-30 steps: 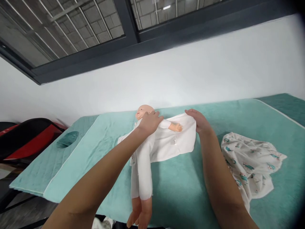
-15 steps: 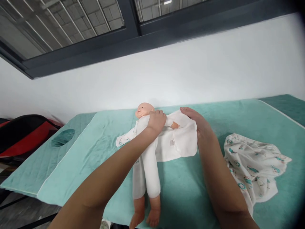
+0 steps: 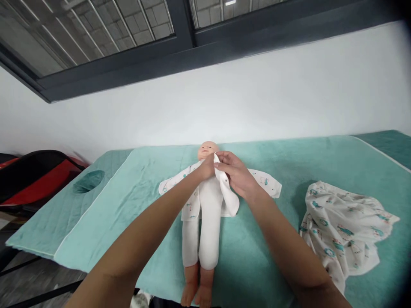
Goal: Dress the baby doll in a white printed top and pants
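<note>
A baby doll (image 3: 210, 231) lies on its back, head toward the wall and bare feet toward me. It has on a white long-sleeved baby shirt (image 3: 190, 205) with a small print, and both sleeves stretch out to the sides. The front of the shirt hangs apart over the doll's white body. My right hand (image 3: 236, 173) pinches the upper edge of the right-hand front flap, which folds down with its plain inner side showing. At the doll's chest, my left hand (image 3: 207, 169) meets the same edge, its fingertips mostly hidden behind the cloth.
To the right lies a crumpled printed white garment (image 3: 346, 226). All this rests on a padded table with a green cover (image 3: 257, 265), which has a face hole (image 3: 88, 182) at its left end. A black and red chair (image 3: 35, 184) stands at the left. The white wall (image 3: 257, 98) rises behind.
The doll has rolled from its side onto its back. My right hand has brought the spread shirt panel inward to the chest, and the right sleeve now lies out to the side.
</note>
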`<action>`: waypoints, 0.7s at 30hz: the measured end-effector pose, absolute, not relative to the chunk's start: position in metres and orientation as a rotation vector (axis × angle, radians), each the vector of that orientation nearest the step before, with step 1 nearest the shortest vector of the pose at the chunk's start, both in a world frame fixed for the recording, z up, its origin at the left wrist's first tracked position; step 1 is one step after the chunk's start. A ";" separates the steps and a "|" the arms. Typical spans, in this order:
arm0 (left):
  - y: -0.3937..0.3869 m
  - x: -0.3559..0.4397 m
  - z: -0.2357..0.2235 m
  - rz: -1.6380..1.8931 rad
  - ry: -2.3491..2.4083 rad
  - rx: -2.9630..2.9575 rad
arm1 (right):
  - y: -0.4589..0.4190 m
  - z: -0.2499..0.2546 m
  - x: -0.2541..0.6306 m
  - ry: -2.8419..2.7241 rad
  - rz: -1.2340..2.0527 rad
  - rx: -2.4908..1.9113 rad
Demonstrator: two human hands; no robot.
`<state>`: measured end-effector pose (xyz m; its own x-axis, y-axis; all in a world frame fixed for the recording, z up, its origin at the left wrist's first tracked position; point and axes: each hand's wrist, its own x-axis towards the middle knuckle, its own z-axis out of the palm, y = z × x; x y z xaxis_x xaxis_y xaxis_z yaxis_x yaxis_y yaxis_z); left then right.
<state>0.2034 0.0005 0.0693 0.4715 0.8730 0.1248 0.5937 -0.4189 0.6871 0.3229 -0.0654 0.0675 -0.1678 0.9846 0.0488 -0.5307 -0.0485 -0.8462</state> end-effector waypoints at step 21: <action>-0.120 0.078 0.003 0.668 1.736 1.770 | -0.143 0.059 0.299 -2.434 0.623 -1.385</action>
<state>0.0779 -0.1201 0.0035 0.0344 0.9987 -0.0373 0.7159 0.0014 0.6982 0.2985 -0.1432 0.0585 -0.5056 0.8625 0.0229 0.7454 0.4501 -0.4917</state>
